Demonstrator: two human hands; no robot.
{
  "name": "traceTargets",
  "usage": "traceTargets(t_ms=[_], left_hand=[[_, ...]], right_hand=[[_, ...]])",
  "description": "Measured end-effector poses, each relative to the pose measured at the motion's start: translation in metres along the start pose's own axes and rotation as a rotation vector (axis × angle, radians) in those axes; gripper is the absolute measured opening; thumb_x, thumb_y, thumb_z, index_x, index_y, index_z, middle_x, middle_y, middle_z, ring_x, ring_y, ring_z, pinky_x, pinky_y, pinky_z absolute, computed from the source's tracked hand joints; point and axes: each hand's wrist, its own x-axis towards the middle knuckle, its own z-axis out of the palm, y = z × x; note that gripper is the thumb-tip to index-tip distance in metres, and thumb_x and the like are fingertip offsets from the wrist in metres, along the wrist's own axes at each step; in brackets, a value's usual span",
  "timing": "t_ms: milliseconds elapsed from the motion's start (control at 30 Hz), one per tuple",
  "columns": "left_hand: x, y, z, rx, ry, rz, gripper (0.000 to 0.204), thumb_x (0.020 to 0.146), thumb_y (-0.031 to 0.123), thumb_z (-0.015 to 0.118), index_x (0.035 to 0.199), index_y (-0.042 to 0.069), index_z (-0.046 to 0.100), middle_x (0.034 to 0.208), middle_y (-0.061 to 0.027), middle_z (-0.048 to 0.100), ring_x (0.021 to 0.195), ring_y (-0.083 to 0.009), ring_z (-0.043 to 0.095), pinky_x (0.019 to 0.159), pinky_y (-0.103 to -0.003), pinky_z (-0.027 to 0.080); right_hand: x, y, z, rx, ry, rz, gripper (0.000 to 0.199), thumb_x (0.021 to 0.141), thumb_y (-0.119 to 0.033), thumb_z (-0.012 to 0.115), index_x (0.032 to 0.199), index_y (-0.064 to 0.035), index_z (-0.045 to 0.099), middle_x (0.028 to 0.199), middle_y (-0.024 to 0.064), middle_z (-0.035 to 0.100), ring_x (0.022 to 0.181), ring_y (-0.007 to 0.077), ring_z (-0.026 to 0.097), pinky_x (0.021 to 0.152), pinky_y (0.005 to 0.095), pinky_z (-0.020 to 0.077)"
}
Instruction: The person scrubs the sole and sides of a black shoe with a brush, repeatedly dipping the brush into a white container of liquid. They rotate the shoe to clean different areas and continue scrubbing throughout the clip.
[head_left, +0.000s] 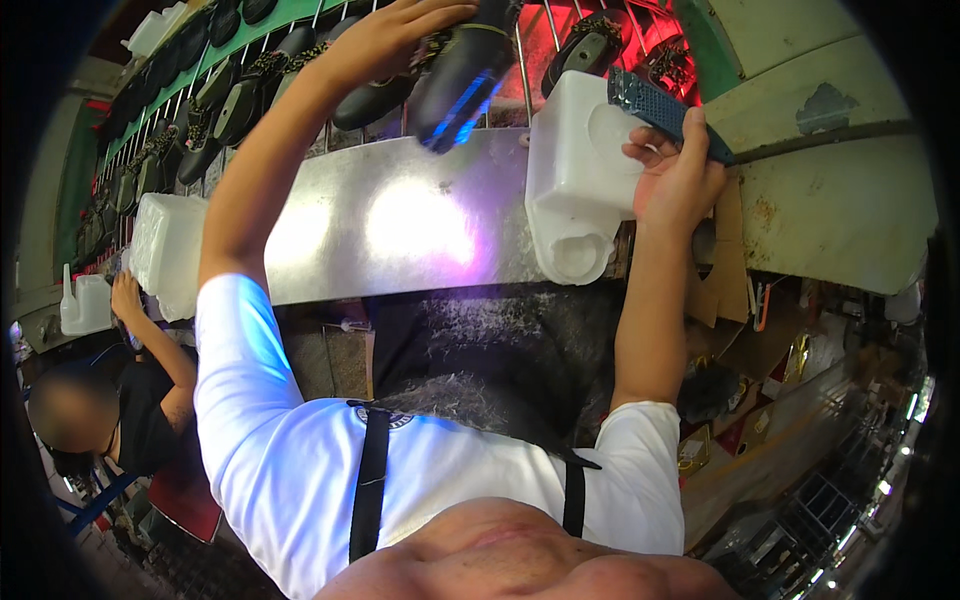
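My right grip (pixel 685 175) is wrapped around a blue brush-like tool (pixel 655 108), with a white plastic container (pixel 565 165) just left of it. My left grip (pixel 425 18) is at the dark shoe (pixel 460 80) beside it; I cannot tell whether I'm clasping it. More shoes (pixel 240 110) sit farther left, the metal table (pixel 340 235) nearer me.
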Motion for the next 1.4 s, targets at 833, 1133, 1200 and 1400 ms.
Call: traceTargets(t_ms=[833,1133,1200,1400], left_hand=[[-0.007,0.022,0.085,0.117,0.274,-0.184,0.065,0.077,0.011,0.074,0.139,0.020,0.058,0.151,-0.0072,0.051,0.140,-0.0361,0.047,0.116,-0.053,0.040],[-0.127,-0.149,-0.035,0.310,-0.229,-1.217,0.050,0.082,0.020,0.068,0.128,0.003,0.059,0.118,-0.0236,0.070,0.106,-0.0376,0.070,0.092,-0.047,0.056],[-0.150,-0.174,-0.009,0.282,-0.392,-1.312,0.056,0.082,0.022,0.070,0.134,0.006,0.054,0.118,-0.0217,0.070,0.107,-0.0362,0.070,0.091,-0.049,0.055],[-0.170,-0.174,0.034,0.267,-0.529,-1.374,0.079,0.082,0.029,0.074,0.152,0.016,0.039,0.120,-0.0160,0.071,0.109,-0.0319,0.071,0.090,-0.052,0.055]], right_hand=[[-0.005,-0.001,0.007,-0.188,0.122,0.042,0.040,0.097,-0.031,0.071,0.102,0.0079,0.066,0.086,0.0139,0.071,0.064,0.0193,0.067,0.051,0.0270,0.0523],[-0.005,0.000,0.008,-0.190,0.116,-0.024,0.040,0.097,-0.028,0.071,0.098,0.0110,0.066,0.082,0.0159,0.071,0.058,0.0204,0.066,0.051,0.0288,0.0518],[-0.006,-0.001,0.009,-0.179,0.121,0.012,0.035,0.096,-0.028,0.074,0.099,0.0063,0.066,0.082,0.0130,0.070,0.060,0.0188,0.065,0.051,0.0276,0.0513],[-0.001,0.004,0.003,-0.112,0.099,-0.026,0.035,0.094,-0.027,0.076,0.098,0.0056,0.066,0.081,0.0128,0.071,0.059,0.0213,0.066,0.050,0.0295,0.0524]])
